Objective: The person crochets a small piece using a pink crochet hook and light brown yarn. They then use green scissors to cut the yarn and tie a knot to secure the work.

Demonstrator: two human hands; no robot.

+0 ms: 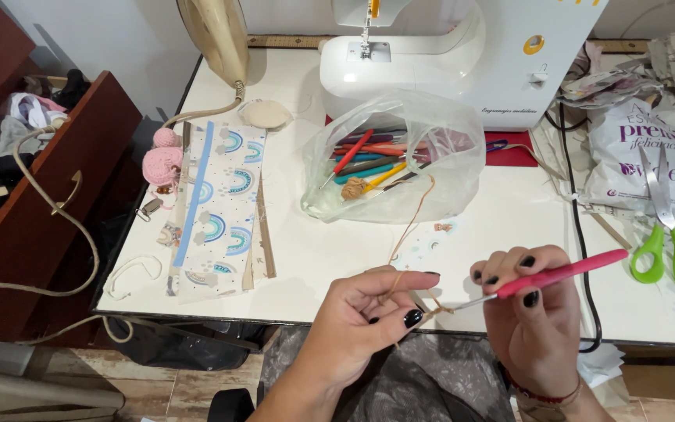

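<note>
My right hand [537, 312] grips a pink-handled crochet hook [560, 273], its metal tip pointing left into a small loop of tan yarn [436, 310]. My left hand [369, 312] pinches that yarn between thumb and fingers. The tan strand [412, 223] runs up across the white table [509, 211] into a clear plastic bag [396, 156], which holds a small tan yarn ball [353, 187] and several coloured crochet hooks.
A white sewing machine [462, 55] stands at the back. Green-handled scissors [669, 234] and a white printed bag [642, 156] lie right. Rainbow-print fabric strips [220, 211], a pink crocheted piece [162, 160] and an iron [216, 35] are left. An open brown drawer [48, 187] juts out at far left.
</note>
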